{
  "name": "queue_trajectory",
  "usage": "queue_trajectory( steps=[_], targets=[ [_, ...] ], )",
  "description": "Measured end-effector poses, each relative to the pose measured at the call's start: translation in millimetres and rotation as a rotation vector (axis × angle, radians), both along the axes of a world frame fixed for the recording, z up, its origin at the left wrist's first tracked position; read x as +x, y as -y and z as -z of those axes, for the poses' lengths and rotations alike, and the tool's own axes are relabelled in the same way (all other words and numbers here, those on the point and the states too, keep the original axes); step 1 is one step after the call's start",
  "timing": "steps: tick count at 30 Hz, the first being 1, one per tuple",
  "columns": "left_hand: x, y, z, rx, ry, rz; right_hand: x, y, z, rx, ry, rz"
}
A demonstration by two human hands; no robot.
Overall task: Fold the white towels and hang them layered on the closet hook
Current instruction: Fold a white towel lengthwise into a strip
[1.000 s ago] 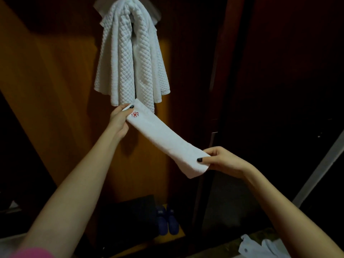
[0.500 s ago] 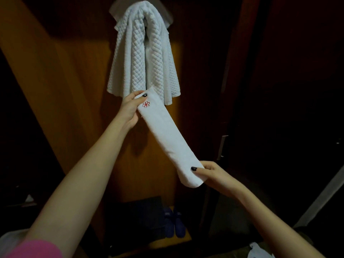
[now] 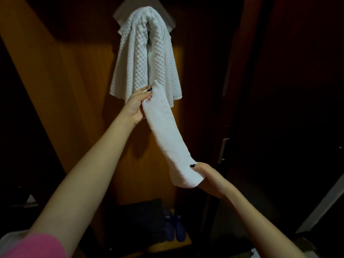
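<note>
We are holding a folded towel (image 3: 167, 135) stretched on a slant between our two hands, in front of the closet's wooden back panel (image 3: 83, 90). Our left hand (image 3: 135, 107) is pinching the upper end beside the red emblem (image 3: 149, 100). That end is overlapping the lower hem of the quilted towel (image 3: 145, 53), which is hanging draped at the top of the closet; we cannot tell whether the two are touching. Our right hand (image 3: 208, 178) is gripping the lower end. Dark slippers (image 3: 175, 228) are sitting on the closet floor (image 3: 186, 241).
</note>
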State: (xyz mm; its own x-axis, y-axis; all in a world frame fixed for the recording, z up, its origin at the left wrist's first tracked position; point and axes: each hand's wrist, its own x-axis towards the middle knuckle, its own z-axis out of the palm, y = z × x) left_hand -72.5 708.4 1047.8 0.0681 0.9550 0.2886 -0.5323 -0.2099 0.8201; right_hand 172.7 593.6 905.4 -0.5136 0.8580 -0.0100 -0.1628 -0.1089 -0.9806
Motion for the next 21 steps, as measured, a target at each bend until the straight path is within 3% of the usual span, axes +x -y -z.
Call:
queue_trajectory(
  steps=[6,10,15,21],
  targets=[
    [0.1,4.3,-5.9,0.001,-0.018,0.097,-6.7,-7.5,10.5,-0.095,0.034,-0.07],
    [-5.5,2.1,-5.1,-0.019,0.019,-0.076,-4.4,-4.1,5.5,-0.028,-0.001,-0.03],
    [-25.2,-5.4,9.9,-0.048,0.004,-0.38,13.6,-8.3,-6.5,0.157,0.054,0.324],
    [-29.3,-16.3,47.5,-0.048,-0.229,-0.556,29.2,-14.4,-26.8,0.407,0.249,0.732]
  ],
)
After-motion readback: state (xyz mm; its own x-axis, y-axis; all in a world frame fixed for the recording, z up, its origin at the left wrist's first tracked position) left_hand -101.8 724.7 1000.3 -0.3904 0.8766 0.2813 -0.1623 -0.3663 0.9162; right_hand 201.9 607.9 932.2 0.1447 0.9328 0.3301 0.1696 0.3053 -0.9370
